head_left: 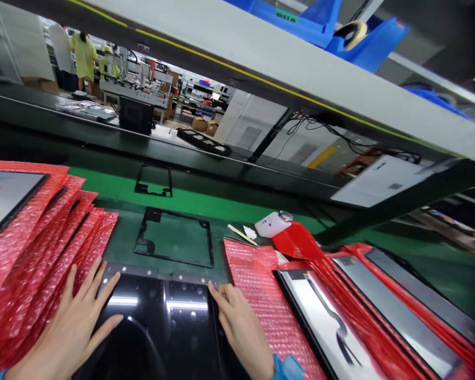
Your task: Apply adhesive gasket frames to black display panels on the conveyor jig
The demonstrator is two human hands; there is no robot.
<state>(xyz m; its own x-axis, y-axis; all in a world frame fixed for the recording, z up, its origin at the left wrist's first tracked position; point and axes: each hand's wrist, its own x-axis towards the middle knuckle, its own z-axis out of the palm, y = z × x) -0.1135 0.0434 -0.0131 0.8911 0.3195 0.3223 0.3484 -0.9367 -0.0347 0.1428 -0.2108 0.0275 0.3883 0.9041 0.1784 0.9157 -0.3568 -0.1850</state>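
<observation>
A glossy black panel [182, 327] lies before me at the bottom of the head view, with a strip of small round spots along its far edge. My left hand [77, 314] is open, its fingers spread over the panel's far left corner. At the far right corner is my right hand [237, 322], index finger stretched along the edge and other fingers partly curled. Thumb and index are apart. Just beyond the panel, a thin black frame [174, 258] lies flat on the green mat. A smaller black frame [153, 194] lies farther back.
Red bubble-wrap sleeves [55, 253] are stacked at left, a grey panel [8, 198] on top. At right, display panels [324, 322] lie on red bubble wrap [257, 285]. A white bottle [272, 224] stands behind. A shelf [261, 63] crosses overhead; people [84, 55] are far back.
</observation>
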